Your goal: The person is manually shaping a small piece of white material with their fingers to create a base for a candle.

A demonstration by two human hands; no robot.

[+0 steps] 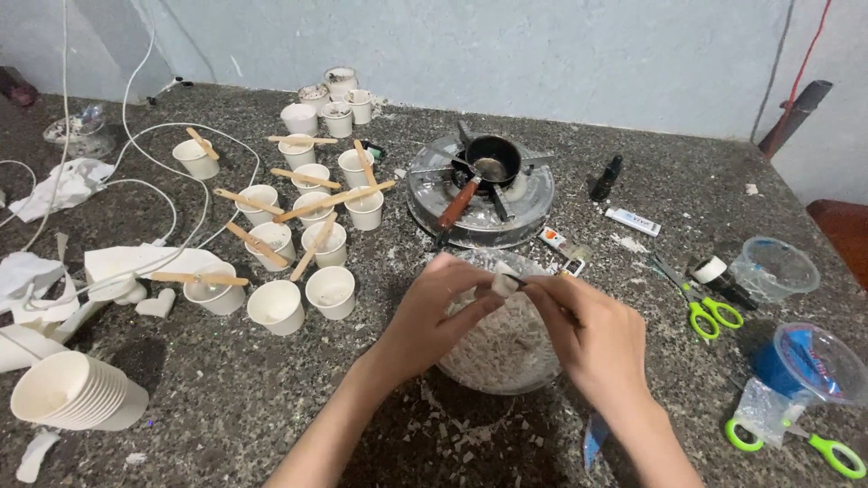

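Between both hands' fingers [493,303]: a white wax chunk [503,281].

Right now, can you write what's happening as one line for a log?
left hand: holds white wax chunk | right hand: pinches same chunk | below: glass bowl of white shavings | behind: small pot on burner

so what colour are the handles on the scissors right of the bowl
Bright green handles on the scissors, clearest in the head view, the only view there is.
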